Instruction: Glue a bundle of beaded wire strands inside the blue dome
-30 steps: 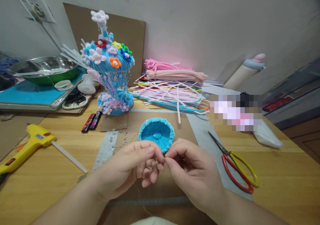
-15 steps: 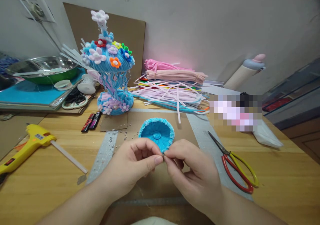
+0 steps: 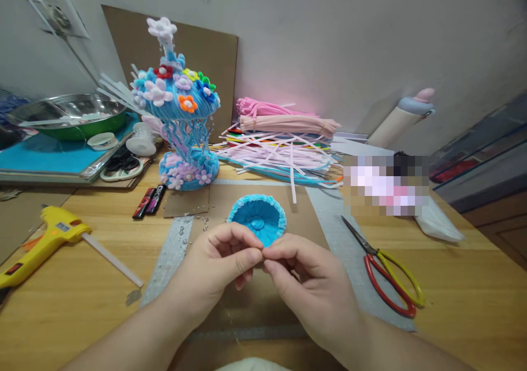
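My left hand [image 3: 222, 266] and my right hand [image 3: 307, 283] meet fingertip to fingertip just above the table, each pinched on something tiny that I cannot make out. A thin clear thread hangs down from the pinch. Right behind the fingers lies a blue pipe-cleaner cup [image 3: 257, 220], open side facing me, on a sheet of cardboard [image 3: 230, 201]. Farther back stands a blue pipe-cleaner ornament [image 3: 179, 113] covered with small coloured flowers. Small clear beads [image 3: 193, 225] are scattered on the cardboard to the left.
Red-and-yellow scissors [image 3: 389, 272] lie to the right. A yellow glue gun [image 3: 45, 239] lies at the left. A pile of pipe cleaners [image 3: 284, 146] sits by the wall. A steel bowl [image 3: 68, 113] rests on a blue tray at far left.
The pinched fingertips of both hands have risen slightly and closed tighter together. The view has shifted a little; nothing else on the table moved.
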A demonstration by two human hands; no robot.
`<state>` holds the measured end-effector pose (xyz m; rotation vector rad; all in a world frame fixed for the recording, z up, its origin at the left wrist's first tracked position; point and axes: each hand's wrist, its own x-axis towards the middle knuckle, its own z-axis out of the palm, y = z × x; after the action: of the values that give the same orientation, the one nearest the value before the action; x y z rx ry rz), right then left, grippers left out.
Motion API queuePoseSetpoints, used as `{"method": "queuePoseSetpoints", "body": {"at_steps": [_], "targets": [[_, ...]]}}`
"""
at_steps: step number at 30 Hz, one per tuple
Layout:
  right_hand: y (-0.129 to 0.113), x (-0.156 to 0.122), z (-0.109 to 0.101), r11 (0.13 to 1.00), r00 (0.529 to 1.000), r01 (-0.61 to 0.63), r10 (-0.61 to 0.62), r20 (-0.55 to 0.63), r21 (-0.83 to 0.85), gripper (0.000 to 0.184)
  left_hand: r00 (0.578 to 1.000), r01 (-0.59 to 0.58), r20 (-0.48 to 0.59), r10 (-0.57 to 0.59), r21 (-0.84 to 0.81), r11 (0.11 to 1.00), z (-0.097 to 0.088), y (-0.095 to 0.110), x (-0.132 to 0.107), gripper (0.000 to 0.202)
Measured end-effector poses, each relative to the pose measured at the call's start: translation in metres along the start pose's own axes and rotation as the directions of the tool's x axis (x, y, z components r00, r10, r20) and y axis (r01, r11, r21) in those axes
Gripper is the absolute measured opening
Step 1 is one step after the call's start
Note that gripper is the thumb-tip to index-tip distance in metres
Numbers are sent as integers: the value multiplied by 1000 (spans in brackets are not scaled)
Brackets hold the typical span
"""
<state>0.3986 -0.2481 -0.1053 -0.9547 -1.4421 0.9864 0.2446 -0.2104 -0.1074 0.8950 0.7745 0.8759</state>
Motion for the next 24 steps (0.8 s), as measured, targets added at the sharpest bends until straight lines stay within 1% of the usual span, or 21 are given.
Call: {"method": "queuePoseSetpoints", "body": {"at_steps": [2, 4, 6, 10, 11, 15, 20, 24], "targets": [[-1, 2, 1, 978, 990, -143, 142, 19, 150, 7, 1000, 1, 1, -1, -17, 1000, 1, 1, 0, 19], [-1, 5, 0, 938, 967, -255, 249, 53, 235, 3, 1000, 15, -4, -15, -31, 999, 3, 1, 0, 19], [0, 7, -3, 911, 947, -322, 314, 74, 257, 6, 1000, 28, -5, -28, -37, 999, 4, 2, -1, 19], [1, 11, -7, 860, 902, -431, 414, 120, 274, 15, 998, 43, 36, -42, -29, 999, 6, 5, -1, 20], [1, 12, -7, 847, 893, -450, 432, 128, 282, 17, 998, 45, 32, -45, -17, 999, 6, 5, -1, 21], [0, 13, -7, 827, 883, -467, 450, 131, 312, 19, 999, 45, -8, -44, 65, 997, 7, 5, -1, 25], [3, 11, -5, 818, 885, -461, 451, 116, 344, 24, 998, 56, -1, -56, 158, 986, 8, 4, -2, 26], [4, 11, -5, 804, 886, -456, 448, 116, 381, 26, 999, 44, -5, -44, 226, 973, 8, 4, -4, 26]]}}
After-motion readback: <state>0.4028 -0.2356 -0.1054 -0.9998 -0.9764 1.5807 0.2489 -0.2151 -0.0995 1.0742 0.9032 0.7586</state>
